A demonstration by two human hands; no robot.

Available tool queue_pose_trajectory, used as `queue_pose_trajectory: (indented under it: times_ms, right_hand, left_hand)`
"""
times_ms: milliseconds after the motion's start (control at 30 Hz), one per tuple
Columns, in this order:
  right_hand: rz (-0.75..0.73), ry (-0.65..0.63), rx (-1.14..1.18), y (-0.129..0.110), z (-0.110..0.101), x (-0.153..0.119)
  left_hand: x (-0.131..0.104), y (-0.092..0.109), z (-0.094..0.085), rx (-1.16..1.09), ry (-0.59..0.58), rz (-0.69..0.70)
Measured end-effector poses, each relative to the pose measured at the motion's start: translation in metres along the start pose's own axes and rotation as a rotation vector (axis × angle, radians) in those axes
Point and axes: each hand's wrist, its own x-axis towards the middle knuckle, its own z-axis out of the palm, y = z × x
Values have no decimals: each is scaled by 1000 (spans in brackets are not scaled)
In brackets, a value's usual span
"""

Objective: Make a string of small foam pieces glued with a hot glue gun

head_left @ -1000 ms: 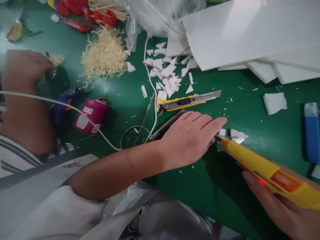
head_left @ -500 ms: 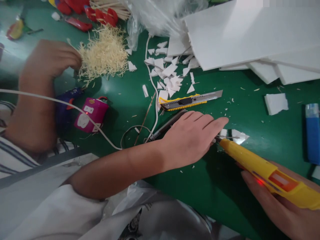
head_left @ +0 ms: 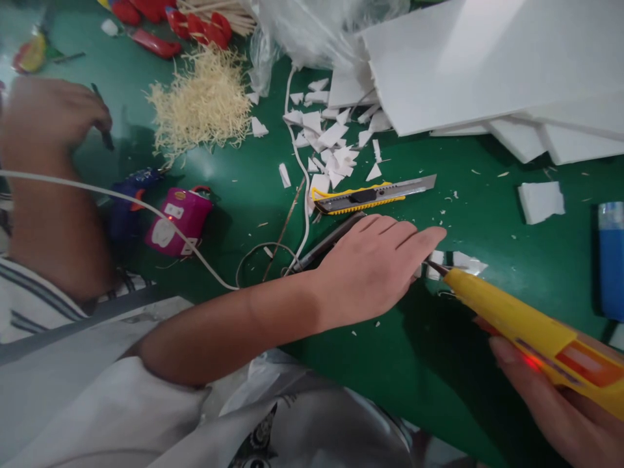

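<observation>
My right hand (head_left: 560,396) is wrapped round a yellow hot glue gun (head_left: 526,318) with a red light glowing on its side. Its dark nozzle points left, close to the fingertips of my left hand (head_left: 375,273). That hand rests low over the green table, palm down, fingers closed together; whatever they pinch is hidden beneath them. Small white foam pieces (head_left: 435,265) lie by the nozzle. Just beyond my left hand is a yellow utility knife (head_left: 373,196) with its blade out. A dark, slim tool (head_left: 329,244) lies partly under the same hand.
Foam scraps (head_left: 331,140) and white foam sheets (head_left: 487,65) lie beyond the knife. Pale shredded fibre (head_left: 202,104) is heaped at upper left. A co-worker's hand (head_left: 58,114) holds a dark thin stick. A white cord (head_left: 121,197) passes a magenta box (head_left: 179,221). A blue object (head_left: 611,260) sits right.
The glue gun and my right hand have shifted slightly right, drawing the nozzle back from my left fingers. My left hand stays put. The co-worker's hand moved left, away from the fibre heap.
</observation>
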Motion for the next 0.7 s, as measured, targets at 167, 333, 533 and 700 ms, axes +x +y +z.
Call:
queue_pose_trajectory:
  times_ms: [167, 333, 533, 700]
  right_hand:
    - [-94, -9, -41, -19, -5, 5]
    - [-205, -29, -102, -28, -6, 8]
    - [-188, -30, -84, -33, -4, 11]
    - [-139, -9, -64, -40, -6, 11]
  left_hand:
    - [-1, 0, 2, 11, 24, 11]
    - [-1, 0, 3, 8, 29, 19]
    - [-1, 0, 3, 16, 51, 21]
    - [-2, 0, 4, 20, 61, 31]
